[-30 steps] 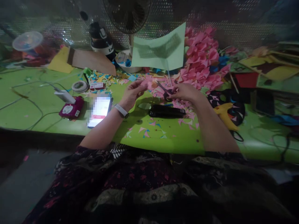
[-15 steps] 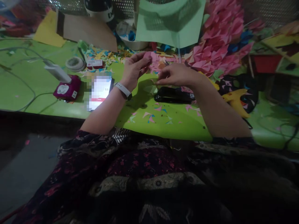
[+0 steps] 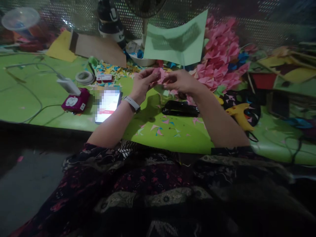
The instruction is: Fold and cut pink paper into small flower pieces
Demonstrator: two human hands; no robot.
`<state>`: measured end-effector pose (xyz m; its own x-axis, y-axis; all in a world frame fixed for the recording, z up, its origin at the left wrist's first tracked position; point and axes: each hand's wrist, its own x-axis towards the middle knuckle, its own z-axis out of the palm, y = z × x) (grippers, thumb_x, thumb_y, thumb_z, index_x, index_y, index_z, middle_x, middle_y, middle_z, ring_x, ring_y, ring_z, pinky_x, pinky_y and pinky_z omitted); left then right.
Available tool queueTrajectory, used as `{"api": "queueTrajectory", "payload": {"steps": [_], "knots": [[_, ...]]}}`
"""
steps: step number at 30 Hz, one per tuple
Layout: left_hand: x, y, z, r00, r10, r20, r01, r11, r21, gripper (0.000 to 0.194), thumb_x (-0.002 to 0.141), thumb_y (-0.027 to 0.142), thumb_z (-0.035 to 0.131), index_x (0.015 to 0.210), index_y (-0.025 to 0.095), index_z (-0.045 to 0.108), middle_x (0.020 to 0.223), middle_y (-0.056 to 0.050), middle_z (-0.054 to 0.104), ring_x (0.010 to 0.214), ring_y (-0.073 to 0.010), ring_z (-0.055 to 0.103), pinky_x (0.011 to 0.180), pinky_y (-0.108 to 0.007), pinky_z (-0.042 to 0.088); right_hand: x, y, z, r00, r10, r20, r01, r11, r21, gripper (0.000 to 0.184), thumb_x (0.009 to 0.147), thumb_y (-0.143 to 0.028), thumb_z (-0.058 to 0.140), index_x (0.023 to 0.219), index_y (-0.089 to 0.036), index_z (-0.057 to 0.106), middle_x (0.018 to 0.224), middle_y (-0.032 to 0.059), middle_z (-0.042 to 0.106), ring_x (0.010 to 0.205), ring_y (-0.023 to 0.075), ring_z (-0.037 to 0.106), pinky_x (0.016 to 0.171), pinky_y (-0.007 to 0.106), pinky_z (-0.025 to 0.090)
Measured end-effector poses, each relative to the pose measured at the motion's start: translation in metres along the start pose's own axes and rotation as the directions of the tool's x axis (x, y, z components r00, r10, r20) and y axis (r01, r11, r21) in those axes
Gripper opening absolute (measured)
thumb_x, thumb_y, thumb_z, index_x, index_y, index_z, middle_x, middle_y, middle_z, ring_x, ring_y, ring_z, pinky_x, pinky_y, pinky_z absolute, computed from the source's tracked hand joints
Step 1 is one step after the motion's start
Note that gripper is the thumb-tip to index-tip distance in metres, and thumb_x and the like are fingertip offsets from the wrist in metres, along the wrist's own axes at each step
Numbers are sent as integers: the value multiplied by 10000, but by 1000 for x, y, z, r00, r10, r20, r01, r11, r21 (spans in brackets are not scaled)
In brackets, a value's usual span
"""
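Observation:
My left hand [image 3: 141, 85], with a pale band on its wrist, is closed in a pinch on a small pink paper piece [image 3: 162, 75] above the green table. Bent inward from the other side, my right hand [image 3: 184, 82] has its fingertips closed at the right edge of the same paper. The tips partly cover the piece, so its folds are hard to make out. A black stapler [image 3: 179, 108] lies on the table just below my right hand. Small triangular paper scraps [image 3: 159, 128] are scattered nearer to me.
A lit phone [image 3: 107, 107] lies beside my left forearm, near a purple adapter block [image 3: 76, 100] with cables. A tape roll [image 3: 85, 77] sits behind. A green sheet [image 3: 174, 46] and a heap of pink paper shapes [image 3: 222, 56] stand at the back. A yellow glue gun [image 3: 240, 113] lies right.
My right hand has moved left, from above the stapler to the pink paper in my left hand. The view has tilted up a little, showing more of the table's back.

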<state>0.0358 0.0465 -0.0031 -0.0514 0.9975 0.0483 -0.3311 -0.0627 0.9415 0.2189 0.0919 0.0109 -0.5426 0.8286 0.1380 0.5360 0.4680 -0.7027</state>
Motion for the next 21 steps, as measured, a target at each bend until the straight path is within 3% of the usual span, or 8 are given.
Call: {"api": "queueTrajectory", "payload": {"steps": [3,7,10,14,17,21], "knots": [[-7,0,6,998,44,47,-47,997,54,129,792,275,791,878,207,723,908,-32,753,907,-145,696,795,-272,545,-19,3,-12,979,42,-200,-29,997,68,244,752,-384,821,860,-194,712,774,45,691,795,221,654,732,404,565],[-12,-3,13,983,153,98,-165,978,129,147,739,267,835,828,198,740,929,-45,757,1004,-170,688,884,-301,535,-33,-2,-14,944,30,-329,-12,998,56,235,766,-380,804,876,-205,691,759,29,663,797,207,633,750,391,555],[-14,-8,14,976,181,119,-197,970,141,147,718,257,847,801,198,742,963,-50,757,1072,-176,674,939,-311,519,-38,-15,-13,935,-11,-356,16,1000,9,195,800,-359,766,887,-202,689,754,24,649,764,190,607,759,374,535],[-17,-10,13,987,72,146,-88,990,110,155,740,299,832,833,223,734,905,-23,760,897,-146,705,843,-294,559,-42,-32,-13,933,-42,-358,35,999,-27,176,835,-354,722,929,-210,683,805,21,650,777,179,584,771,356,513],[-21,-7,16,994,34,100,-45,993,108,144,767,279,809,880,262,722,898,2,760,838,-128,710,762,-266,570,-42,-35,-12,930,-34,-366,35,999,-3,202,851,-392,703,941,-215,669,835,24,657,789,176,579,764,342,506],[-22,-3,20,996,88,28,-90,988,127,273,791,244,783,1043,305,699,841,24,743,838,-113,705,739,-236,563,-40,-34,-7,925,12,-379,40,991,130,304,864,-505,676,954,-217,639,846,28,668,781,170,598,709,313,508]]}}
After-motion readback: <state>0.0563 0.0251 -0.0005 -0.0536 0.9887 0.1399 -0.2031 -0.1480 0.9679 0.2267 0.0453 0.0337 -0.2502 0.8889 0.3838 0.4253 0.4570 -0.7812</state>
